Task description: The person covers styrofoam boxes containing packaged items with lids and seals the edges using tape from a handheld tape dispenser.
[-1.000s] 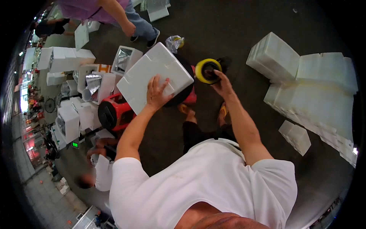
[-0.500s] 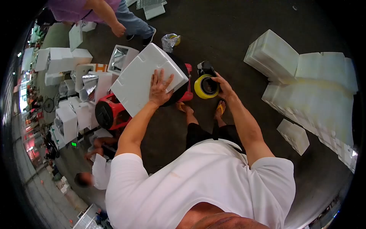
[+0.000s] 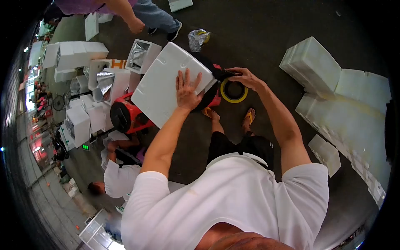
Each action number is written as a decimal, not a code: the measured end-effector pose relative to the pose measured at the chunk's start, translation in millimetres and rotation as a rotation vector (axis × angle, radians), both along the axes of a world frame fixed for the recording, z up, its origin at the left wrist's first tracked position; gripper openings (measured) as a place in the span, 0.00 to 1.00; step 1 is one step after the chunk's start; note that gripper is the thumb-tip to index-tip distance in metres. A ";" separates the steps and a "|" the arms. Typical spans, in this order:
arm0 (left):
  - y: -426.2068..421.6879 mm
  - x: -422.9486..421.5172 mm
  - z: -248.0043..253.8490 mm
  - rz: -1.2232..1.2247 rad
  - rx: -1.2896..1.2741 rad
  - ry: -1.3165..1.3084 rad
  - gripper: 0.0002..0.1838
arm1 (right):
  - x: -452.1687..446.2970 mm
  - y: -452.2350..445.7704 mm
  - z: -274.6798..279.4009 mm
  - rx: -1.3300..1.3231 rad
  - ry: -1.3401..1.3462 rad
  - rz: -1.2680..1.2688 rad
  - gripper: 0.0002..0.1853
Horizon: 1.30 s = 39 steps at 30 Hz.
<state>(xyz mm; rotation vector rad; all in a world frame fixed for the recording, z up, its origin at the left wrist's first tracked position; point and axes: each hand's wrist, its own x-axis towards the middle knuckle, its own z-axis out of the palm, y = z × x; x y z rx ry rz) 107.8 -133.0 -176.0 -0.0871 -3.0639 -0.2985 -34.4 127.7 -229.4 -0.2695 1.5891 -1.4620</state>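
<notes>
A white foam box [image 3: 160,81] with a lid rests on a red stool with a black round top [image 3: 207,62]. My left hand [image 3: 188,89] lies on the box with its fingers spread. In my right hand [image 3: 246,78] is a black tape dispenser [image 3: 223,75] carrying a large roll of yellow tape [image 3: 234,100]. The dispenser's head is at the right corner of the box; whether tape sticks there I cannot tell.
A second red stool [image 3: 131,114] stands left of the box. Open foam boxes with silver liners [image 3: 139,54] crowd the left. Stacked foam boxes [image 3: 314,66] line the right. One person [image 3: 158,18] stands at upper left; another [image 3: 118,179] sits at lower left.
My right hand has brought the tape dispenser up and over to the box's corner, turning it. My left hand stays on the box. The whole view has shifted slightly.
</notes>
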 end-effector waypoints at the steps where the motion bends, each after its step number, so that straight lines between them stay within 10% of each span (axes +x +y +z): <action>1: 5.0 -8.6 -2.0 0.055 -0.042 -0.002 0.43 | 0.1 -4.8 -0.8 -0.032 -0.079 -0.104 0.29; 11: -36.6 -44.5 -14.7 0.116 -0.089 -0.045 0.36 | -112.3 -132.1 7.2 0.075 0.243 -0.082 0.28; 18: -33.7 -69.2 -28.2 0.430 -0.012 -0.009 0.37 | 13.7 40.4 13.7 0.009 0.117 0.263 0.29; 25: -31.6 -98.0 -34.2 0.816 0.089 0.044 0.41 | 103.2 25.0 2.0 -0.159 -0.115 -0.346 0.30; 28: -48.2 -90.1 -58.0 0.563 -0.021 0.079 0.42 | 31.0 -17.5 -1.1 -0.223 -0.088 -0.514 0.29; 32: -3.8 -32.8 -17.2 0.062 -0.152 -0.054 0.40 | -63.3 -42.1 4.3 -0.116 -0.028 -0.221 0.28; 39: 7.9 -72.6 -21.3 0.396 -0.074 -0.027 0.40 | 51.6 48.2 2.7 -0.029 0.018 0.123 0.28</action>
